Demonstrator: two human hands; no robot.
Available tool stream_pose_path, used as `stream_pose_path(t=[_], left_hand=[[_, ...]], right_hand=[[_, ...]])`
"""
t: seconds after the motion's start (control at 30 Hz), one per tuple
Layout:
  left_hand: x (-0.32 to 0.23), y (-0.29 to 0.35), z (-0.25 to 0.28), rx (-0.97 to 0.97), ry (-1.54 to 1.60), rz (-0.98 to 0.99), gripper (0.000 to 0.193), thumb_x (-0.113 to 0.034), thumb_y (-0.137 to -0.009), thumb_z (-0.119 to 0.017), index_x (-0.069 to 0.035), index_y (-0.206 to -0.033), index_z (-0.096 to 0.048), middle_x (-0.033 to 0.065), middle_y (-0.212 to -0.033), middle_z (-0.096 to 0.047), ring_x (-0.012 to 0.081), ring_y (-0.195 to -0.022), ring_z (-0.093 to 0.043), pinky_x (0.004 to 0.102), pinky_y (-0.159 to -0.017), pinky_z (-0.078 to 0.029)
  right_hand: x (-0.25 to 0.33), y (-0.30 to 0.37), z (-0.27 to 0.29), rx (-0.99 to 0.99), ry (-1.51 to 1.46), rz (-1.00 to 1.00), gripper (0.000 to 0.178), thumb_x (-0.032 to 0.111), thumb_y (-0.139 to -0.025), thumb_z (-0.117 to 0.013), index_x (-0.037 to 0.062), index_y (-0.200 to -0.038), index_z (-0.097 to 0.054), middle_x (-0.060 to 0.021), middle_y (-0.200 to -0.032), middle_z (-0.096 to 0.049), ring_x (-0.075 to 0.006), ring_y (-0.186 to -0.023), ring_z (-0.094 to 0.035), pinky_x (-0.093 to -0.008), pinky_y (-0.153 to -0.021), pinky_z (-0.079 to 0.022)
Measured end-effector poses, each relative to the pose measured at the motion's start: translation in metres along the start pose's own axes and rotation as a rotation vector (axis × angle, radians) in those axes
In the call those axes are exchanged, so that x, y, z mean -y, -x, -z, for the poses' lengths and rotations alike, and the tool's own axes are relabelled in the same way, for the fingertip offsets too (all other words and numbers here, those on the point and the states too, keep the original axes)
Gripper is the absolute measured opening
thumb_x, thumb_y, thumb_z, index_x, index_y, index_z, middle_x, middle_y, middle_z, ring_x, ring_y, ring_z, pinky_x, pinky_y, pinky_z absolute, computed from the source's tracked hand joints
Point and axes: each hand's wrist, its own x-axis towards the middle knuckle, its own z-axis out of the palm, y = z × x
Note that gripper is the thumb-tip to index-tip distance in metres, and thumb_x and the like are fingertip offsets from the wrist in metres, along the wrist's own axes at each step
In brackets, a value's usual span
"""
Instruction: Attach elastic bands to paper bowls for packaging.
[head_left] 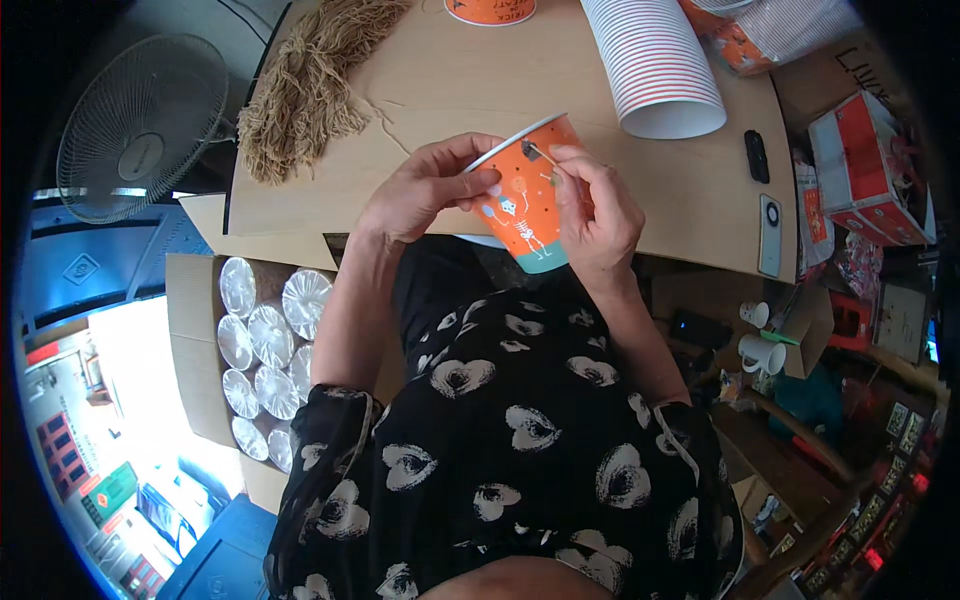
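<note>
Above the near edge of the table, a paper bucket (pixel 517 215), orange with a teal base and a printed skeleton, leans with its rim up. My left hand (pixel 425 190) is closed on its rim from the left, thumb on the outside. At the bucket's right side, my right hand (pixel 605 215) pinches a short tan cord (pixel 543 153) beside a dark spot below the rim. Whether the cord passes through the wall I cannot tell. A thick bundle of tan cords (pixel 305 90) lies at the table's far left.
A nested stack of white buckets (pixel 668 75) lies at the far right of the table (pixel 450 80). Another orange bucket (pixel 490 10) stands at the back. On the right edge are a black tool (pixel 756 157) and a phone-like object (pixel 769 235). A carton of wrapped stacks (pixel 195 330) sits left; a fan (pixel 142 155) stands beyond.
</note>
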Motion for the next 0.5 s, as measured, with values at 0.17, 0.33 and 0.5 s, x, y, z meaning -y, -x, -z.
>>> stream_pose_path(t=[0.17,0.33,0.5], left_hand=[[0.012,-0.002,0.01,0.056,0.111,0.044,0.035,-0.013,-0.096,-0.068,-0.001,-0.128,-0.061,0.0016,-0.106,-0.07,0.0082,-0.094,-0.066,0.022,-0.083,-0.053],[0.013,0.0,0.004,0.019,0.151,0.03,0.028,-0.012,-0.095,-0.068,-0.005,-0.123,-0.063,-0.0016,-0.098,-0.069,0.0047,-0.086,-0.062,0.0189,-0.073,-0.047],[0.014,-0.002,0.002,-0.017,0.143,0.026,0.026,-0.022,-0.095,-0.071,-0.006,-0.114,-0.067,-0.0008,-0.098,-0.069,0.004,-0.079,-0.064,0.0195,-0.074,-0.054]], right_hand=[[0.0,0.002,0.0,0.023,0.007,0.001,0.015,-0.002,-0.084,-0.072,0.0008,-0.097,-0.065,-0.0127,-0.098,-0.073,-0.0295,-0.087,-0.073,-0.0357,-0.073,-0.058],[0.002,0.003,-0.002,0.035,0.007,0.024,0.015,-0.001,-0.084,-0.073,0.0016,-0.096,-0.065,-0.0127,-0.098,-0.073,-0.029,-0.088,-0.073,-0.0354,-0.074,-0.058],[0.003,0.005,-0.006,0.041,0.021,0.083,0.015,-0.001,-0.084,-0.073,0.0014,-0.096,-0.065,-0.012,-0.099,-0.073,-0.0287,-0.089,-0.073,-0.0361,-0.076,-0.058]])
